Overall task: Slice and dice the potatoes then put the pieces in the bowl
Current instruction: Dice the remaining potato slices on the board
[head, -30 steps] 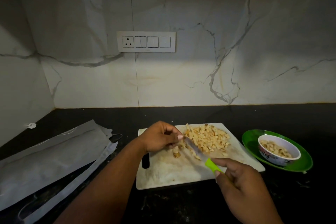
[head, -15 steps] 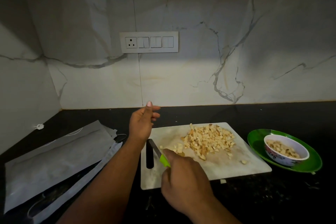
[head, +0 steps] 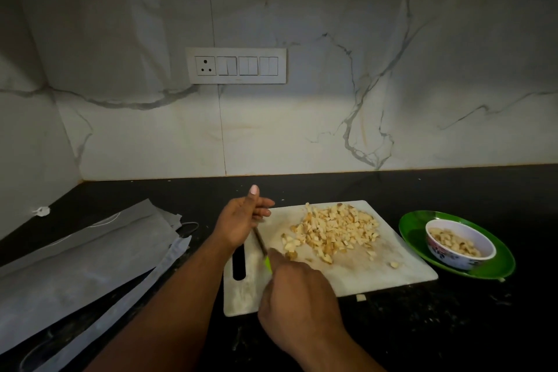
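Gripping knife — right hand.

Head view, looking forward and down (wide-angle), close over cutting board

On the counter the strip behind the cutting board lay bare up to the wall. The heap of potato pieces covered the board's far middle; its near right part was free, except one loose cube. To the right, the green plate with the bowl stood near the board's edge. On the left, grey bags covered the counter. Both hands were over the board's left end.
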Tool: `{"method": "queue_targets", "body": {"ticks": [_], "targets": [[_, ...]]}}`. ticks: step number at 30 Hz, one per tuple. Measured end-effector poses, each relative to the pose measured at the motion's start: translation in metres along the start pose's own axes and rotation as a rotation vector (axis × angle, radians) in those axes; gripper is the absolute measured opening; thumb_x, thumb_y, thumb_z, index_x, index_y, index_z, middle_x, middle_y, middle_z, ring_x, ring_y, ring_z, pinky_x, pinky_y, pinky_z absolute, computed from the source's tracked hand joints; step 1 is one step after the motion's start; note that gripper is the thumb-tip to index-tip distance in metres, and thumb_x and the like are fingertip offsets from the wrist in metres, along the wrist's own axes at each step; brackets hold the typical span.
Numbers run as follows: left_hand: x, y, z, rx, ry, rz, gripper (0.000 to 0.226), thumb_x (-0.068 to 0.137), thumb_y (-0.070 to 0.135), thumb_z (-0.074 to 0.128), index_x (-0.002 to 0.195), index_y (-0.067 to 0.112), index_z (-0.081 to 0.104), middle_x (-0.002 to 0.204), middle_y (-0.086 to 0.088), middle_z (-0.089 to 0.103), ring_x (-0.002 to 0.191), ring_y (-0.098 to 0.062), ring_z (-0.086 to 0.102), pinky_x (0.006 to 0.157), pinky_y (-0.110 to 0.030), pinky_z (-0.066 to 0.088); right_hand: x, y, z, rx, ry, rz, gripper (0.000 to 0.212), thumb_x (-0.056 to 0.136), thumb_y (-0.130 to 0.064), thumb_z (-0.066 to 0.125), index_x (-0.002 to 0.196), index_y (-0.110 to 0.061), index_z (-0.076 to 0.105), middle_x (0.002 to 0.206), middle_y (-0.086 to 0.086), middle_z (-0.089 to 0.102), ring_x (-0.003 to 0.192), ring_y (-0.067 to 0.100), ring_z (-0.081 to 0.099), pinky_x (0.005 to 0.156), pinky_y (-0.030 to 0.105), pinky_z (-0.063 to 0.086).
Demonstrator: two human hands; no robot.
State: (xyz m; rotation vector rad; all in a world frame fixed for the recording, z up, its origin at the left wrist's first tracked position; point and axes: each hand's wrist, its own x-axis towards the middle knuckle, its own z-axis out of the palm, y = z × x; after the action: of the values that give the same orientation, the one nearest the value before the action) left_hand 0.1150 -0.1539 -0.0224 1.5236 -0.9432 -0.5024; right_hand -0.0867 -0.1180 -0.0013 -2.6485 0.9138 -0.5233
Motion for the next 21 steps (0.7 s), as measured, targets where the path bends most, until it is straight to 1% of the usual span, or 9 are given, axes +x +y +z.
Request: {"method": "queue_targets", "body": {"ticks": [4, 7, 9, 12, 13, 15, 17, 18, 21], "targets": [[0.0, -0.001, 0.002, 0.152, -0.017, 0.054, 0.061, 0.095, 0.072, 0.039, 0.101, 0.028, 0.082, 0.099, 0.006, 0.079, 0.095, 0.0, 0.071, 0.088, -0.032, 0.053, 0.011, 0.002, -0.004, -0.002, 0.047, -0.07, 0.04, 0.096, -0.039, 0.043, 0.134, -0.028, 0.049, 0.114, 0.0, 0.066, 0.101, 0.02, 0.062, 0.083, 0.033, 0.049], [-0.001, 0.003, 0.009, 0.355, -0.022, 0.137, 0.034, 0.094, 0.064, 0.059, 0.092, 0.037, 0.081, 0.1, 0.016, 0.078, 0.095, 0.008, 0.068, 0.093, -0.03, 0.054, 0.029, 0.038, -0.026, -0.018, 0.155, 0.004, 0.043, 0.096, -0.045, 0.044, 0.132, -0.027, 0.057, 0.119, -0.003, 0.067, 0.106, 0.017, 0.062, 0.088, 0.031, 0.051], [-0.004, 0.011, 0.016, 0.464, -0.047, 0.165, 0.025, 0.092, 0.058, 0.069, 0.105, 0.039, 0.079, 0.115, 0.019, 0.074, 0.107, 0.005, 0.063, 0.098, -0.028, 0.051, 0.05, 0.076, -0.044, -0.035, 0.199, 0.098, 0.048, 0.094, -0.046, 0.048, 0.137, -0.026, 0.056, 0.128, -0.003, 0.065, 0.115, 0.017, 0.06, 0.095, 0.031, 0.048], [-0.009, 0.02, 0.03, 0.65, -0.086, 0.197, 0.059, 0.089, 0.063, 0.07, 0.138, 0.032, 0.065, 0.141, 0.012, 0.063, 0.126, -0.005, 0.056, 0.1, -0.023, 0.041, 0.081, 0.124, -0.062, -0.059, 0.208, 0.219, 0.056, 0.093, -0.044, 0.054, 0.143, -0.02, 0.05, 0.139, 0.004, 0.056, 0.125, 0.021, 0.054, 0.101, 0.032, 0.044], [-0.009, 0.022, 0.036, 0.699, -0.104, 0.185, 0.07, 0.088, 0.068, 0.066, 0.148, 0.032, 0.057, 0.149, 0.009, 0.057, 0.136, -0.01, 0.051, 0.105, -0.025, 0.04, 0.09, 0.135, -0.063, -0.058, 0.193, 0.245, 0.059, 0.092, -0.044, 0.056, 0.145, -0.017, 0.048, 0.142, 0.006, 0.052, 0.128, 0.023, 0.052, 0.102, 0.034, 0.044], [-0.01, 0.023, 0.046, 0.791, -0.194, 0.099, 0.093, 0.087, 0.079, 0.056, 0.162, 0.029, 0.034, 0.166, 0.004, 0.037, 0.155, -0.02, 0.028, 0.121, -0.037, 0.031, 0.105, 0.148, -0.06, -0.034, 0.164, 0.295, 0.065, 0.091, -0.046, 0.057, 0.147, -0.014, 0.044, 0.148, 0.009, 0.045, 0.132, 0.027, 0.048, 0.105, 0.037, 0.042], [-0.009, 0.021, 0.051, 0.832, -0.305, -0.03, 0.109, 0.083, 0.087, 0.046, 0.167, 0.025, 0.014, 0.173, 0.004, 0.016, 0.161, -0.022, 0.003, 0.128, -0.044, 0.018, 0.12, 0.154, -0.053, 0.001, 0.127, 0.344, 0.072, 0.091, -0.053, 0.056, 0.149, -0.014, 0.041, 0.152, 0.01, 0.04, 0.136, 0.028, 0.044, 0.109, 0.039, 0.04], [-0.008, 0.018, 0.052, 0.837, -0.345, -0.079, 0.114, 0.081, 0.09, 0.041, 0.168, 0.024, 0.008, 0.175, 0.003, 0.01, 0.161, -0.022, -0.004, 0.129, -0.044, 0.014, 0.127, 0.156, -0.048, 0.014, 0.099, 0.37, 0.075, 0.09, -0.058, 0.054, 0.15, -0.015, 0.039, 0.153, 0.01, 0.039, 0.138, 0.029, 0.042, 0.111, 0.041, 0.039], [-0.008, 0.016, 0.052, 0.847, -0.4, -0.117, 0.115, 0.079, 0.09, 0.031, 0.167, 0.023, 0.002, 0.175, 0.003, 0.003, 0.161, -0.019, -0.005, 0.128, -0.04, 0.007, 0.139, 0.163, -0.037, 0.069, 0.031, 0.454, 0.079, 0.089, -0.068, 0.047, 0.151, -0.021, 0.038, 0.155, 0.008, 0.037, 0.141, 0.029, 0.038, 0.114, 0.048, 0.034]]}}
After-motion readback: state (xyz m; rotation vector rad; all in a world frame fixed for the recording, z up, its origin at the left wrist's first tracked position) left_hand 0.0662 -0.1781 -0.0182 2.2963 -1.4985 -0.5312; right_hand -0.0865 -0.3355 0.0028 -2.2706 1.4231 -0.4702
